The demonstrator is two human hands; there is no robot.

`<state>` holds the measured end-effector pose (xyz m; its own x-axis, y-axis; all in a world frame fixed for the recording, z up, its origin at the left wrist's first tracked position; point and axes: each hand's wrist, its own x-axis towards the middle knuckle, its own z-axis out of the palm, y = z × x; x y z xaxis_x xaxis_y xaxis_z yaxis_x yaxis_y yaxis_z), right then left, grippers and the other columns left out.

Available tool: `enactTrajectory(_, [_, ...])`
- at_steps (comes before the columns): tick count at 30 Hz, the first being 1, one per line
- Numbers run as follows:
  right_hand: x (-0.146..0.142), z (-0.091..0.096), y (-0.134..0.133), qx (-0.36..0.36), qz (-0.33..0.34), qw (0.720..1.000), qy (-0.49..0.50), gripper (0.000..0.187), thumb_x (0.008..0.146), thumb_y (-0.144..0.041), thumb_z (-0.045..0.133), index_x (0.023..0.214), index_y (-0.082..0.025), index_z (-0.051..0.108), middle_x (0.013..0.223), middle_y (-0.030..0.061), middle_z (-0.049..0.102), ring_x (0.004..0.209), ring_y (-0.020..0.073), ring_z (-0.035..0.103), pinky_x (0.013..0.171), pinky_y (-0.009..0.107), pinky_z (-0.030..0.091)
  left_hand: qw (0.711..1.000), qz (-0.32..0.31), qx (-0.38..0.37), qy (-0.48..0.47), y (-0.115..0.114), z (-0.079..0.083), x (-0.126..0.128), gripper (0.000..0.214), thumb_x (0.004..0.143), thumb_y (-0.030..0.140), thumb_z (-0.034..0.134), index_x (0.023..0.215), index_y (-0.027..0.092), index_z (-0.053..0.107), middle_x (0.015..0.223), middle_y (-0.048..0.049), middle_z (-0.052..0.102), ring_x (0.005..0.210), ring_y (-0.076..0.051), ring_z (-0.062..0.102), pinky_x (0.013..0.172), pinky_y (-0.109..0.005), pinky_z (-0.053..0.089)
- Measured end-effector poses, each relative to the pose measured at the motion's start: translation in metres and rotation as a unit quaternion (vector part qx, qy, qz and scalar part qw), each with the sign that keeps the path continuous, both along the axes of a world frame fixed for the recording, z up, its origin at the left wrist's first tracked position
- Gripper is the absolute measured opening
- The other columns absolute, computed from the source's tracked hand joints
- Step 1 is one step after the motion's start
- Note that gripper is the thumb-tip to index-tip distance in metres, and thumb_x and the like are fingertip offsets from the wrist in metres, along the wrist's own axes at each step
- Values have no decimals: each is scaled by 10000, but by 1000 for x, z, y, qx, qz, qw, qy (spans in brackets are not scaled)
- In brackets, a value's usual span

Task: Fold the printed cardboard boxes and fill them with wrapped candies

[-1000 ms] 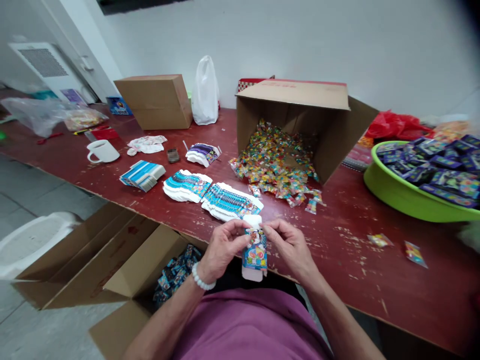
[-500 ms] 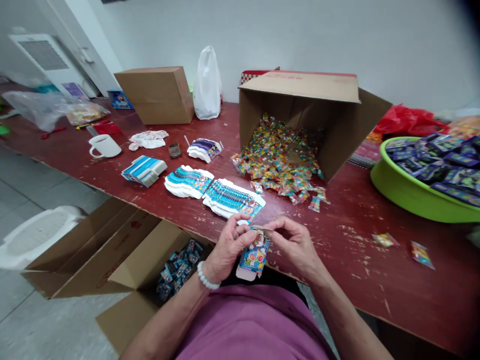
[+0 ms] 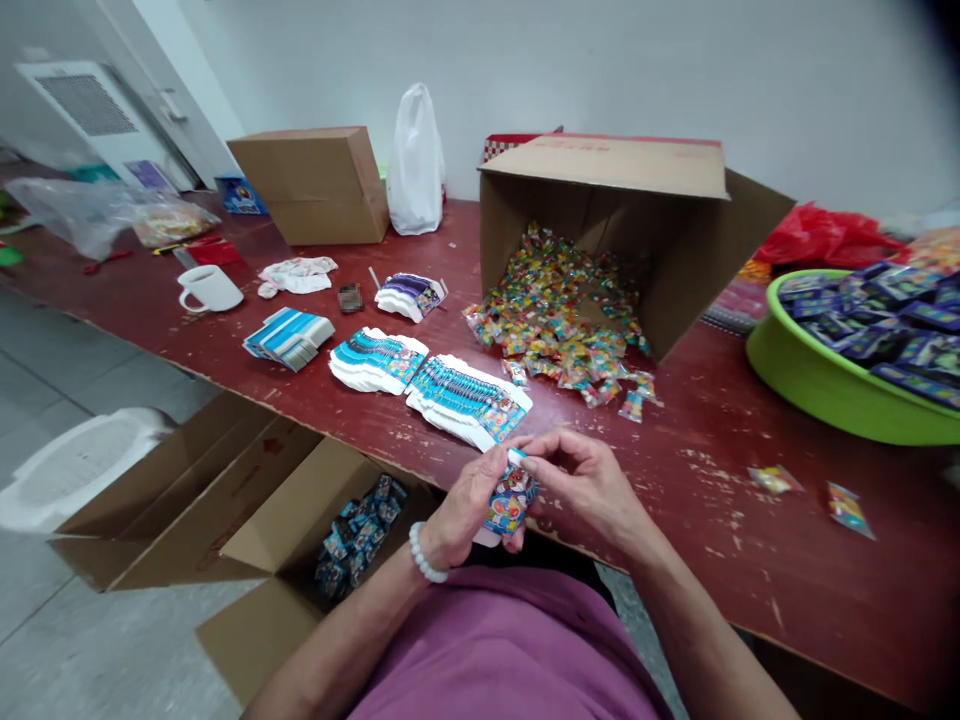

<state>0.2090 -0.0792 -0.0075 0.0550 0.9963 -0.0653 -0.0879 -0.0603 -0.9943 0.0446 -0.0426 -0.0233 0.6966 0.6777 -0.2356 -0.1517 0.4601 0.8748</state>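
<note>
A small blue printed carton [image 3: 510, 500] is held in front of my body at the table's near edge. My left hand [image 3: 469, 500] wraps round its left side, fingers partly behind it. With thumb and fingers, my right hand [image 3: 581, 475] pinches the white flap at the carton's top end. The lower flap sticks out pale below. Just beyond my hands lie two fanned rows of flat blue cartons, the nearer row [image 3: 469, 400] and the farther row [image 3: 379, 360]. Wrapped candies [image 3: 566, 340] spill from a cardboard box [image 3: 679, 270] lying on its side.
A green basin [image 3: 832, 400] of purple packets stands at the right, near two loose candy packets [image 3: 847, 508]. Leftward are a stack of blue cartons [image 3: 289, 338], a white mug [image 3: 210, 288] and a closed box [image 3: 311, 190]. An open floor box [image 3: 281, 500] holds filled blue cartons.
My left hand has shifted round the carton's side, with fingers now behind it. The top flap, which stood out between my hands, is now folded in closer under my right fingers.
</note>
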Motion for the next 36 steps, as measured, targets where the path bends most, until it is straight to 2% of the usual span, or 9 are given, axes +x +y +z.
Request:
enactTrajectory(4, [-2, 0, 4, 30, -30, 999, -5, 163, 777, -327, 745, 765, -176, 686, 902, 64, 738, 746, 161, 659, 661, 272, 543, 1000, -5, 23, -3, 1, -1, 0, 642, 952, 573, 368, 1456, 174, 390, 755, -62, 667, 431, -133, 589, 408, -234, 472])
enactTrajectory(9, [-4, 3, 1, 64, -44, 996, -45, 162, 803, -326, 709, 746, -179, 673, 825, 43, 730, 651, 144, 638, 581, 254, 514, 998, -22, 55, 2, 6, -3, -4, 636, 956, 559, 381, 1469, 185, 392, 764, -61, 660, 454, -115, 581, 431, -217, 467])
enactTrajectory(12, [0, 8, -2, 80, -9, 992, -100, 167, 844, -325, 671, 758, -182, 674, 753, 24, 697, 625, 138, 620, 571, 248, 496, 998, -30, 48, 11, 7, -3, -6, 627, 940, 566, 416, 1453, 205, 433, 786, -59, 652, 461, -111, 574, 423, -218, 463])
enactTrajectory(16, [8, 11, -6, 121, 67, 977, -165, 183, 927, -314, 576, 824, -207, 683, 844, 33, 693, 744, 161, 640, 708, 288, 506, 999, -24, 22, 32, 5, -2, -6, 615, 939, 567, 414, 1441, 215, 458, 766, -51, 645, 425, -106, 550, 398, -218, 441])
enactTrajectory(19, [8, 7, -7, 149, 57, 964, -213, 177, 926, -298, 575, 804, -214, 673, 818, 30, 682, 729, 162, 622, 717, 294, 487, 998, -25, 44, 45, 6, 1, -5, 599, 931, 557, 447, 1418, 212, 496, 750, -46, 648, 425, -96, 542, 406, -202, 426])
enactTrajectory(25, [-1, -7, -6, 65, 22, 993, -100, 152, 894, -358, 605, 868, -214, 648, 878, 26, 680, 703, 160, 625, 616, 270, 495, 998, -10, 37, 56, 9, 8, 0, 572, 885, 552, 535, 1334, 200, 584, 832, -69, 689, 538, -136, 604, 483, -228, 491])
enactTrajectory(29, [45, -26, 12, 45, -90, 982, -162, 229, 869, -423, 611, 895, -202, 666, 846, 26, 681, 743, 176, 626, 712, 300, 503, 997, 30, -31, 63, 2, -3, 5, 587, 886, 578, 508, 1363, 236, 507, 845, -83, 713, 632, -216, 688, 502, -259, 499])
enactTrajectory(32, [108, -46, 34, -5, -255, 892, -372, 308, 856, -414, 562, 1024, -183, 678, 1008, 81, 694, 857, 221, 634, 843, 367, 487, 992, 52, -108, 36, -4, -16, 3, 555, 884, 573, 509, 1318, 228, 473, 881, -91, 712, 614, -235, 701, 550, -319, 529])
enactTrajectory(36, [164, -70, 52, -56, -269, 867, -417, 415, 749, -289, 621, 1135, -148, 680, 1211, 171, 624, 1120, 337, 563, 1010, 483, 374, 980, 52, -191, -12, -3, -21, -8, 487, 861, 517, 584, 1241, 238, 463, 954, -82, 693, 637, -250, 707, 625, -403, 554])
